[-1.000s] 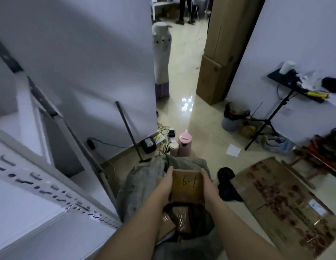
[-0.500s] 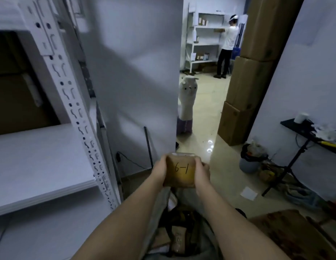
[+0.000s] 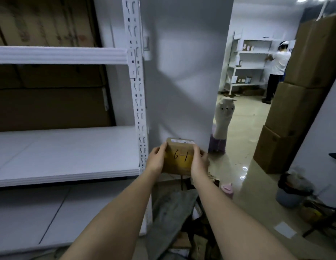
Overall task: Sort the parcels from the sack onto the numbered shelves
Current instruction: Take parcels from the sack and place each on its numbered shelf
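Just beside the white shelf post point(image 3: 138, 102), the parcel point(image 3: 179, 156) marked 6-1 hangs above the open sack point(image 3: 171, 212). Left hand point(image 3: 156, 160) and right hand point(image 3: 199, 162) grip its opposite sides with curled fingers, probably keeping the label readable for choosing a shelf point(image 3: 65, 152).

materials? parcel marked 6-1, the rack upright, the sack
Parcel: looks like brown cardboard, matte, handwritten ink, white label along its top edge; both hands grip its sides.
Rack upright: probably painted steel, white, slightly glossy, punched with rows of slots.
Sack: seems woven or coarse fabric, grey, dull, slumped in soft folds; exact fibre unclear.
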Demonstrator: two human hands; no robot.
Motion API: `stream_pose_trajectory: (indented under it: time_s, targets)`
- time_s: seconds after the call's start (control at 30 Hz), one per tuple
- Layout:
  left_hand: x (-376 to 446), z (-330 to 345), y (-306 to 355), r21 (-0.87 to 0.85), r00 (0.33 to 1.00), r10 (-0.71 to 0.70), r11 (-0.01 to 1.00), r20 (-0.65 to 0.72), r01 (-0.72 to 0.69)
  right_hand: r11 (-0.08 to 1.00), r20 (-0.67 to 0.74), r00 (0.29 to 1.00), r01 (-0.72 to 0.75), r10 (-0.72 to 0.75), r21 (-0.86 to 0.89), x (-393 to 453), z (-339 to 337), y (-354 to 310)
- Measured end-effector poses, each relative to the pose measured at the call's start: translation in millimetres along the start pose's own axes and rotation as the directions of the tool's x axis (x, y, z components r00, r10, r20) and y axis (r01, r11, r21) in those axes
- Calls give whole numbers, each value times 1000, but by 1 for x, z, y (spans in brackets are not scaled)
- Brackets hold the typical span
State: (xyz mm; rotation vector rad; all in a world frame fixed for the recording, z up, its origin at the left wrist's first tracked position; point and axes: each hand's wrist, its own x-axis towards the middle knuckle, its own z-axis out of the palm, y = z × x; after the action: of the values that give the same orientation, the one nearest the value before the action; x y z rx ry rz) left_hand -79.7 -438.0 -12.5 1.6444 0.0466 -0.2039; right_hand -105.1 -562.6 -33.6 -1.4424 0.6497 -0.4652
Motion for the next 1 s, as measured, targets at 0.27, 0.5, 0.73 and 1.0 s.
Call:
stream_pose_trajectory:
  time_s: [0.27,0.5,0.73,1.0]
  targets:
    - [-33,-127,9,-84,977,85,991,-197,-103,991,176,975,136,-137,18,-76,102,-17]
    - [-61,-279,12,-61,903,159,978,-400,-199,976,315,926,216,-211,18,-183,217,-34]
    - [-89,-403,27,5,807,253,955,-534,-296,958,401,876,285,-266,13,-275,322,-50]
    - [-95,-517,76,247,590,487,862,-644,-443,893,457,768,374,-449,248,-340,427,-103]
